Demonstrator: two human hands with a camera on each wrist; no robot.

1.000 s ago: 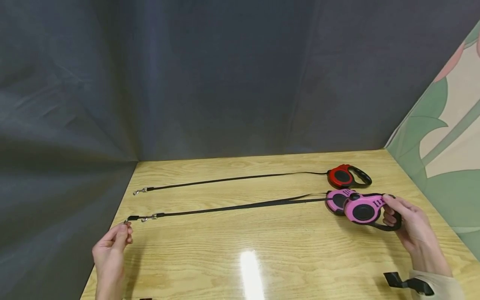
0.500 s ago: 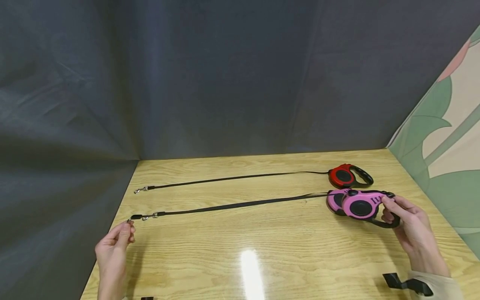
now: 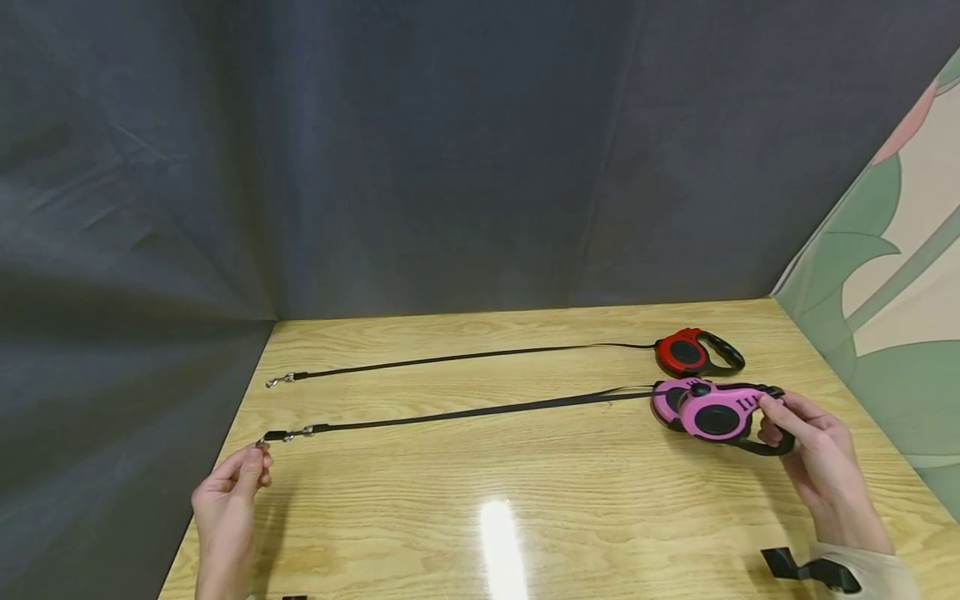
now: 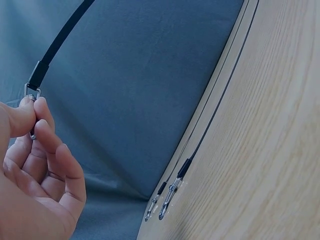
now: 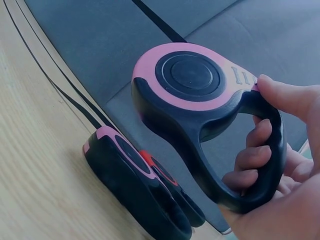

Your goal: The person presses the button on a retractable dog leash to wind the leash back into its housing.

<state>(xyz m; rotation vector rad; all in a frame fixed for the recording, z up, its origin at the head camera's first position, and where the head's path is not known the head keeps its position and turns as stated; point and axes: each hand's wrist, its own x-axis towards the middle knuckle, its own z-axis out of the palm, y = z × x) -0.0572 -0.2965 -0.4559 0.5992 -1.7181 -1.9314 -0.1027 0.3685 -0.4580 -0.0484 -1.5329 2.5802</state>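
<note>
I have the right hand (image 3: 823, 446) curled round the handle (image 5: 247, 202) of the raised pink leash (image 5: 190, 75), left hand (image 3: 228, 492) pinching its clip (image 4: 33, 91). Strap (image 4: 57, 37) runs sideways between them. Second pink leash (image 5: 125, 187) lies roughly parallel below; body just left of right hand, the nearer one.

- We could read no words, brands or numbers in any view.
- On the held pink leash casing (image 5: 187, 77), we made out only short bars (image 5: 240, 76) in a row, not legible lettering.
</note>
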